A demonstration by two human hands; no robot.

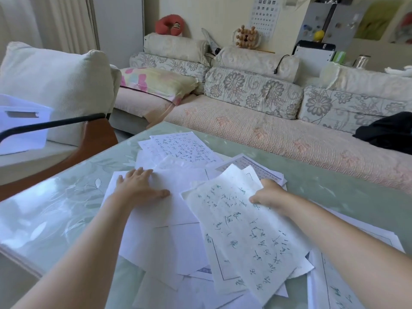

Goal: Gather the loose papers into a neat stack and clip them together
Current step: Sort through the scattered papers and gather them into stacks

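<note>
1. The glass surface [66, 197] carries our loose papers [178, 241], scattered and overlapping.
2. A handwritten sheet [245, 230] lies tilted on top of the heap.
3. Our left hand [138, 186] presses flat on the papers, fingers [142, 171] straight, slightly spread.
4. Our right hand [267, 195] pinches that sheet's edge, thumb on top.

Loose papers [189, 241] over the surface [66, 197], sofa [267, 134] behind.
On left sheets [160, 216], left hand [140, 188]; holding right sheet [245, 237], right hand [269, 195].
</note>
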